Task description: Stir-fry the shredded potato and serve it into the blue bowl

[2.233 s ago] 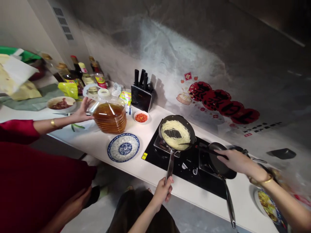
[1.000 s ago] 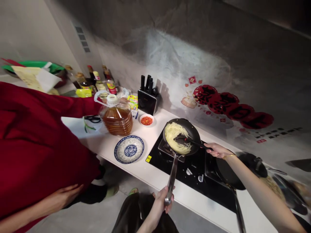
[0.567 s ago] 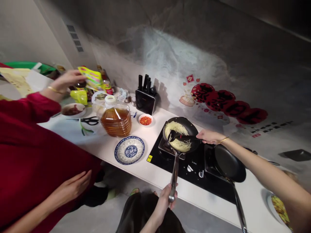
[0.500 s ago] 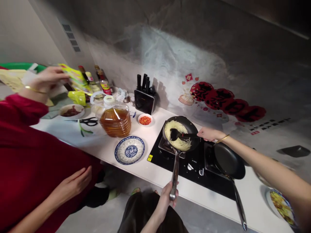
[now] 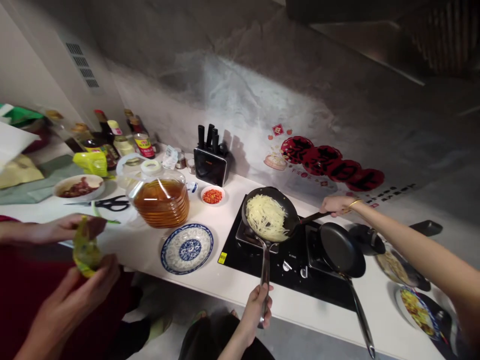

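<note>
My left hand (image 5: 256, 311) is wrapped round the long metal handle of a dark frying pan (image 5: 288, 200) on the left burner. A mound of pale thin shreds, like shredded potato (image 5: 265, 216), lies in the pan. My right hand (image 5: 335, 205) grips the handle of a black spatula (image 5: 314, 217). Its head is low at the pan's right side, partly hidden by the rim and shreds. To the right, a second, bare black frying pan (image 5: 341, 247) rests by the other burner, its handle pointing toward me.
At left, a co-worker's hands (image 5: 80, 295) hold a yellow-green packet (image 5: 85, 250). On the counter are a blue-patterned plate (image 5: 186, 248), chopped red chilli (image 5: 212, 196), an oil jug (image 5: 161, 202), a knife block (image 5: 210, 165), scissors (image 5: 112, 203) and a meat bowl (image 5: 78, 187). Filled dishes (image 5: 418, 311) stand at right.
My right hand has drawn the spatula from atop the shreds to the pan's right side. The shreds are more heaped. The co-worker has lowered the packet and now holds it with both hands.
</note>
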Tool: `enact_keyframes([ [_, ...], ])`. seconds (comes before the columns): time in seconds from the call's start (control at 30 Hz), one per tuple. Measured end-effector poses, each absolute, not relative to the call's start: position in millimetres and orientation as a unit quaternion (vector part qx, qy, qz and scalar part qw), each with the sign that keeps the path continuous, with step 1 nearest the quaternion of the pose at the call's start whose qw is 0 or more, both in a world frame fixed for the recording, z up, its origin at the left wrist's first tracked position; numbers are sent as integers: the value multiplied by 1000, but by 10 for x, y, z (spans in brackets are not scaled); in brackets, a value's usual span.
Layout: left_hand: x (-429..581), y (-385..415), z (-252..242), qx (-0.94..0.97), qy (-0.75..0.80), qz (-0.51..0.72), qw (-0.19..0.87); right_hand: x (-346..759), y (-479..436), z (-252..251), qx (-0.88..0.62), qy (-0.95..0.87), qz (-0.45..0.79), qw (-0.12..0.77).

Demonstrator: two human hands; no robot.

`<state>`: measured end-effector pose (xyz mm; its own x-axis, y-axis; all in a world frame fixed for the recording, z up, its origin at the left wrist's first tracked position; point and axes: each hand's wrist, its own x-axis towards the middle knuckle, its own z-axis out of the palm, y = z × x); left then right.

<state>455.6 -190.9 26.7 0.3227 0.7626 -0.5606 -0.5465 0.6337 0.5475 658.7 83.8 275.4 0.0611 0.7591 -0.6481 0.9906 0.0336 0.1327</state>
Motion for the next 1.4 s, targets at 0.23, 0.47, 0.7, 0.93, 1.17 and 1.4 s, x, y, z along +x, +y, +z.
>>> enact_keyframes([
  [0.23, 4540, -1885, 299, 127, 422, 397, 805, 6854, 287, 1925, 713, 488, -499, 66],
  [0.47, 4521, -1908, 316, 143, 430, 388, 802, 6571, 194, 1285, 670, 420, -598, -133],
  [0.7, 4248, -1774, 492, 149, 404, 398, 810, 7017, 89, 1862, 648, 487, -578, -92],
  [0.93, 3319, -1136, 917, 186, 392, 449, 781, 6461, 316, 1856, 662, 609, -433, 69],
  [1.17, 3760, -341, 1519, 313, 334, 528, 715, 6912, 319, 2359, 662, 703, -200, 164],
  [1.4, 4134, -24, 1444, 283, 365, 501, 732, 6374, 189, 1960, 579, 774, 108, 234],
])
